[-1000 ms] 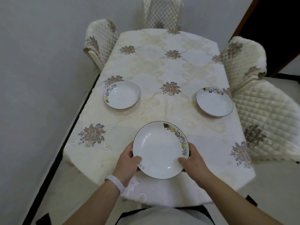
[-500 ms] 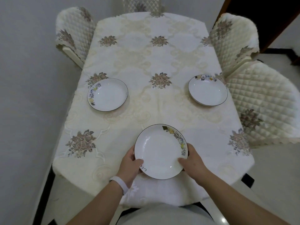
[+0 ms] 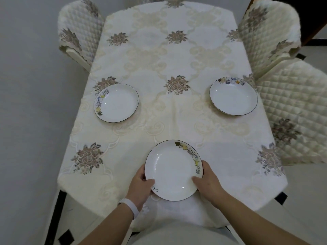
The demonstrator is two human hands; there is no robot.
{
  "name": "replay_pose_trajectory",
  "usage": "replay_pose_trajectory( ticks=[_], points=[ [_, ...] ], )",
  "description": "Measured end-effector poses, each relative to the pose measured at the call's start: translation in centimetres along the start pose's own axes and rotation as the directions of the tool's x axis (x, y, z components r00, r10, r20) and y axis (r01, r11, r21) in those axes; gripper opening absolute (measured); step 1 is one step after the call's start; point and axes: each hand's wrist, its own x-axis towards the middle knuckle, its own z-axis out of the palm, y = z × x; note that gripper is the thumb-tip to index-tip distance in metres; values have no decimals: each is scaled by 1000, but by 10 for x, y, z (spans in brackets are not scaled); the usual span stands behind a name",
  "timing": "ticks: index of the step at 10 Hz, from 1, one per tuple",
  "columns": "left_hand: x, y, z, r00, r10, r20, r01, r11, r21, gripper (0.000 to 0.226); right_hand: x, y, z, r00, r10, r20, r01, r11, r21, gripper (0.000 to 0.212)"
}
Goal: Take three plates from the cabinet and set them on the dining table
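Three white plates with a dark rim and a coloured picture border are on the dining table (image 3: 169, 121), which wears a cream cloth with flower motifs. One plate (image 3: 116, 103) lies at the left, another plate (image 3: 233, 96) at the right. The third plate (image 3: 173, 170) is at the near edge, held by both hands. My left hand (image 3: 140, 187) grips its lower left rim, thumb on top. My right hand (image 3: 208, 183) grips its lower right rim. Whether this plate rests on the cloth or hovers just above it is unclear.
Quilted chairs stand around the table: a chair (image 3: 80, 30) at the far left, another chair (image 3: 269, 30) at the far right and a third chair (image 3: 297, 110) at the near right. A grey wall (image 3: 31, 103) runs close along the table's left side. A white band circles my left wrist.
The view has drawn nearer and tipped down over the table. The plate in my hands has stayed at the near edge with the same grip. The other two plates have not moved.
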Motion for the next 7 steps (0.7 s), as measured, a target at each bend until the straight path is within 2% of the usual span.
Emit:
replay_pose_trajectory(
  ticks=[4,5,6,7],
  points=[
    [3,2,-8,998,-50,47,47,997,69,56,2,-1,-4,999,-23,35,27,993,-117,61],
    [1,7,-12,996,-60,67,52,992,117,49,1,1,-7,999,-41,24,43,992,-119,56],
    [-4,13,-21,995,-65,76,51,984,173,40,-7,4,-15,1000,-25,-7,24,992,-122,41],
    [-8,18,-32,999,7,51,-17,981,193,38,-15,6,-25,996,5,-85,-8,999,-39,35]
  ],
)
